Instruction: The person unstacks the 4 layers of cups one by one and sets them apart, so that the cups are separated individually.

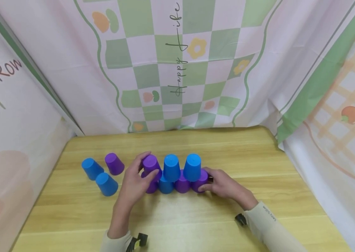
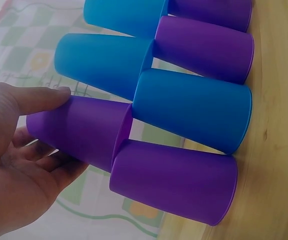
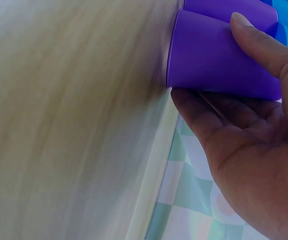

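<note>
Upside-down plastic cups stand in two tiers on the wooden table. My left hand point(image 1: 133, 183) holds the purple cup point(image 1: 150, 163) at the left end of the upper tier, thumb on the near side, fingers behind. Its rim sits over a lower purple cup point(image 2: 174, 182) and a lower blue cup point(image 2: 194, 110). To its right in the upper tier are two blue cups point(image 1: 171, 168). My right hand point(image 1: 226, 185) holds the purple cup point(image 3: 219, 55) at the lower tier's right end between thumb and fingers. Another purple cup point(image 1: 182, 184) stands beside that one.
Left of the stack, two blue cups point(image 1: 107, 184) and a purple cup point(image 1: 114, 163) stand upside down on the table point(image 1: 177, 220). A printed curtain point(image 1: 177, 70) hangs along the table's back edge, with more cloth at both sides.
</note>
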Available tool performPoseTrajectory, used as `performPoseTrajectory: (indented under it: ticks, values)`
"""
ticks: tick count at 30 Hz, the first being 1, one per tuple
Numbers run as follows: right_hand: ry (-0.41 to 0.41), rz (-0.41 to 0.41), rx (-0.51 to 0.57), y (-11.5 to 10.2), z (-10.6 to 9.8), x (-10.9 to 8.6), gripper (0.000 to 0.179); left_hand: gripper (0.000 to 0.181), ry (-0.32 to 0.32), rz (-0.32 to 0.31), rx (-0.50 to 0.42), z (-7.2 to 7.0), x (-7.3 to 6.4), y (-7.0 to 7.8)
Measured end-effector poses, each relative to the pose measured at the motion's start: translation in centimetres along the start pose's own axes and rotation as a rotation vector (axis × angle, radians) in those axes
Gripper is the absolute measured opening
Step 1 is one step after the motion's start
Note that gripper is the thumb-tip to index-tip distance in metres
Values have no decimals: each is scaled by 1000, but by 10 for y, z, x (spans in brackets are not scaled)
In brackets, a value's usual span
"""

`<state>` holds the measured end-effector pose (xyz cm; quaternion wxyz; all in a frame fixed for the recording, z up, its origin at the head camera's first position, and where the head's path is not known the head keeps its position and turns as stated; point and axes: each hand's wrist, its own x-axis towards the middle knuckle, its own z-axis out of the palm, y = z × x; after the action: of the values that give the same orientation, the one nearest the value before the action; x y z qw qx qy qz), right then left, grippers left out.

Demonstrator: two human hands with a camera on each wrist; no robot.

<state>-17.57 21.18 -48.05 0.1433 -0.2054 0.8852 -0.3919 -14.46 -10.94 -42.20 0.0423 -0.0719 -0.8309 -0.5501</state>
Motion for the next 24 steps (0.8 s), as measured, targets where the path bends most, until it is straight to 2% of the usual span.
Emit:
performPoseTrajectory:
  ticks: [9, 16, 24]
  values:
    - [-3, 3, 14, 0, 0, 0, 37, 58, 23, -11, 17, -6, -2, 5]
    - [3, 6, 13, 0, 0, 0, 36, 58, 73, 26, 32, -14, -5, 8]
    - [4, -1, 6, 0, 0, 0, 36, 60, 110, 3, 52, -25, -9, 7]
